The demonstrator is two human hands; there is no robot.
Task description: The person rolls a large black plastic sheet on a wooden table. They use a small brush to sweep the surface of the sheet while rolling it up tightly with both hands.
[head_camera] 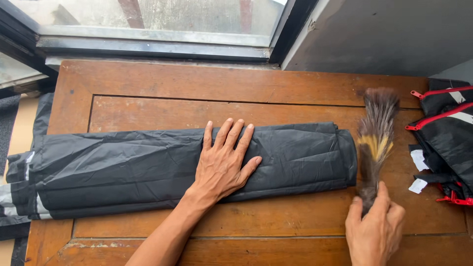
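A long folded black garment [123, 165] of thin shiny cloth lies across the wooden table [197, 81], its left end hanging over the edge. My left hand [224, 162] rests flat on its middle, fingers spread. My right hand [375, 229] grips the handle of a feather duster [375, 133] with brown, yellow and dark feathers. The blurred feathers point away from me, just past the garment's right end.
A black bag with red zips and white tags [446, 143] lies at the table's right edge. A window with a dark frame [157, 47] runs along the far side. A grey wall [389, 34] stands at the upper right.
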